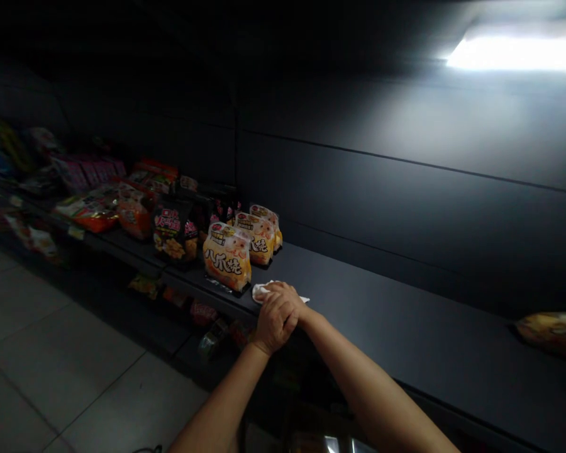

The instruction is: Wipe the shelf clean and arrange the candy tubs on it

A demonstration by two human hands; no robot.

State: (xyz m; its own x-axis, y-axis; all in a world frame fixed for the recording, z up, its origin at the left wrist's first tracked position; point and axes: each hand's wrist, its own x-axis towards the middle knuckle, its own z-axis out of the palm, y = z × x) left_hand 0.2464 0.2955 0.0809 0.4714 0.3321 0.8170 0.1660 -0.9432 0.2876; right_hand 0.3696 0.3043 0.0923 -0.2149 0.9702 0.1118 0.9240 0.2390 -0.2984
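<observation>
My right hand (287, 293) presses down on a white cloth (260, 292) at the front of the dark shelf (377, 302). The cloth's edges show on both sides of the fingers. Closed up against my right hand, my left hand (274, 322) has its fingers curled, near the shelf's front edge; what they grip, if anything, is hidden. Just left of the cloth stands an upright yellow snack bag (227, 258). Behind it are two more yellow bags of the same kind, one of them a middle bag (255, 238).
Black snack bags (174, 233) and orange bags (134, 214) line the shelf leftward. Another bag (551, 330) lies at the far right. A lower shelf holds packets (202, 313). A bright light (519, 53) hangs upper right, and floor tiles (99, 371) show lower left.
</observation>
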